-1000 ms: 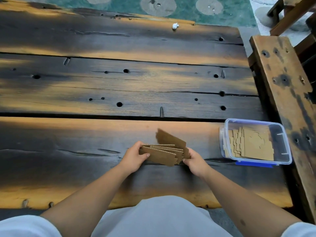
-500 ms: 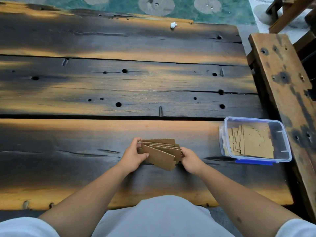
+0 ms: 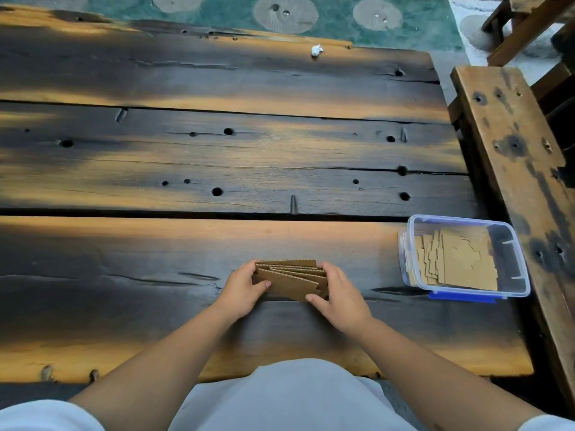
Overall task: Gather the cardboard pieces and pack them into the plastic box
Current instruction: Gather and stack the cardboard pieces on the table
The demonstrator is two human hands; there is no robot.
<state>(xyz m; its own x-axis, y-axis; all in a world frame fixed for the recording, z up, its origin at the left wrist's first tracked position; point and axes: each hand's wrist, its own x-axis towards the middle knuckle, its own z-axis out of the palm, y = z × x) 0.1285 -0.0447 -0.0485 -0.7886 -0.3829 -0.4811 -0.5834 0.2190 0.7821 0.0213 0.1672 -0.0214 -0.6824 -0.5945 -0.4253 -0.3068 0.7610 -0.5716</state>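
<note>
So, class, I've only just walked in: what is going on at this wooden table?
A person is holding a small stack of cardboard pieces between both hands, the left hand at one end and the right hand at the other, low over the wooden table. To the right stands an open plastic box that already holds more cardboard. The stack in the hands is not yet in the box.

The tabletop is dark, near-black wood streaked with orange-amber bands and dotted with black holes. The cardboard pieces are plain tan-brown. The plastic box is clear with a blue rim and clasp. Beyond the tabletop's far edge, a teal rug bears grey-beige circles.
</note>
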